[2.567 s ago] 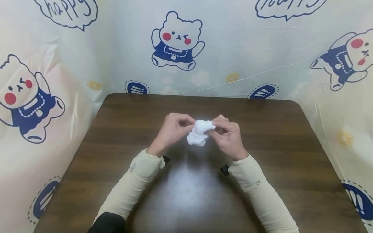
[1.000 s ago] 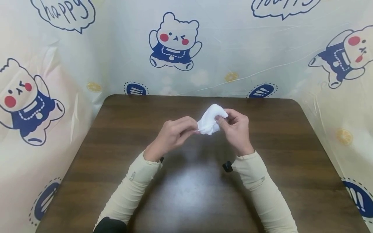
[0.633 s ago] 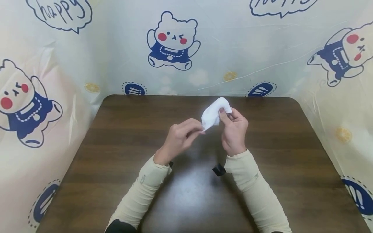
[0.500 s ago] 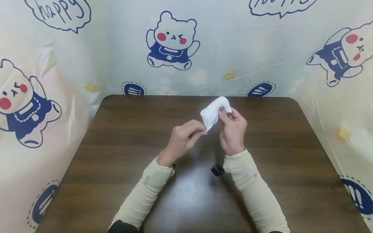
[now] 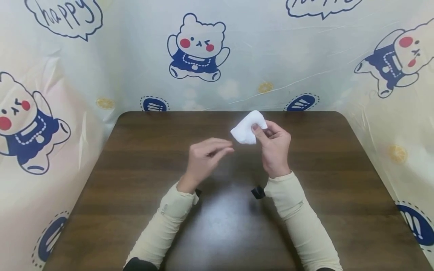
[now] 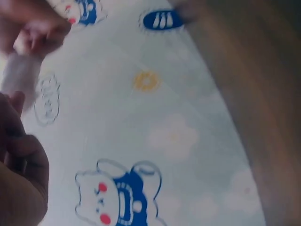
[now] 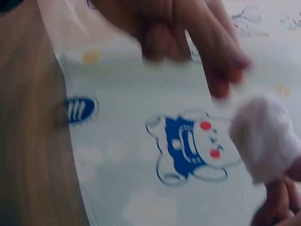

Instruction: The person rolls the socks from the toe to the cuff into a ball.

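Note:
A small, soft white cloth [image 5: 249,128] is held above the far part of the table, folded over at the top. My right hand [image 5: 276,146] pinches its right side between thumb and fingers. My left hand [image 5: 208,160] is a little to the left and below, fingers fairly straight with the thumb under them, apart from the cloth and with nothing between them. In the right wrist view the cloth [image 7: 265,139] hangs blurred at the right, with the left hand [image 7: 188,37] above it. The left wrist view shows the cloth [image 6: 21,77] partly behind the left hand [image 6: 23,169].
A dark brown wooden table [image 5: 135,150] lies under both hands. Pale sheeting [image 5: 264,49] printed with cartoon bears surrounds its back and sides. Each cuff has a small black device [image 5: 258,192] beneath it.
Earlier both hands pinched the crumpled cloth between them. It was lifted and spread out somewhat. Within the last half second my left hand let go of its lower corner and drew back left.

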`<state>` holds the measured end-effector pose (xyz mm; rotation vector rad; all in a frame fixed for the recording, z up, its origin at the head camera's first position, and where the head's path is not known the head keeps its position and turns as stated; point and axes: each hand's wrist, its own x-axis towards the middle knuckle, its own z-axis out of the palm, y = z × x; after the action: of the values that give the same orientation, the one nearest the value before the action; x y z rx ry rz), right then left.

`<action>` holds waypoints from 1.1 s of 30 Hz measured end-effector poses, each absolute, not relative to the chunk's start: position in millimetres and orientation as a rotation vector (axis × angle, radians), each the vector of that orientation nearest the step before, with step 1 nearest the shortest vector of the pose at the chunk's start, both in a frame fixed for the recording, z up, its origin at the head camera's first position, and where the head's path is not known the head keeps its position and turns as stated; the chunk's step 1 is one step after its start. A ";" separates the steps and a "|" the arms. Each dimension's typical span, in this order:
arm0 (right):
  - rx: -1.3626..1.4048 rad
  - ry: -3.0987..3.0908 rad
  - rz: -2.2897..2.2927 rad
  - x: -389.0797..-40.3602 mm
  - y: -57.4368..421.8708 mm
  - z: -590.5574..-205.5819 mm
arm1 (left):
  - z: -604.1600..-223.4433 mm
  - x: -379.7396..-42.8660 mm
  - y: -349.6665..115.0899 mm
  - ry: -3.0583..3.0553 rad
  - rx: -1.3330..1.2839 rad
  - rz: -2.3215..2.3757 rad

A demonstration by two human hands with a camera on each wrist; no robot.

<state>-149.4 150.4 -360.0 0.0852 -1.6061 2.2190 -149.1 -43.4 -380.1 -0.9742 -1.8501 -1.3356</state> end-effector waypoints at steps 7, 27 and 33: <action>0.351 -2.018 2.106 -151.5 167.4 -354.5 | -347.2 -154.6 -62.0 -2.225 -0.779 -1.607; 0.616 -2.061 1.988 -148.9 172.3 -352.3 | -337.0 -152.4 -56.4 -2.596 -0.714 -1.701; 0.562 -1.999 1.914 -141.3 166.0 -352.3 | -340.0 -151.7 -54.9 -2.534 -0.578 -1.662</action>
<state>-141.3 166.0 -352.3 0.5615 -1.9987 1.9141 -151.7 -54.9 -340.0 -0.5779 -2.5338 -1.6619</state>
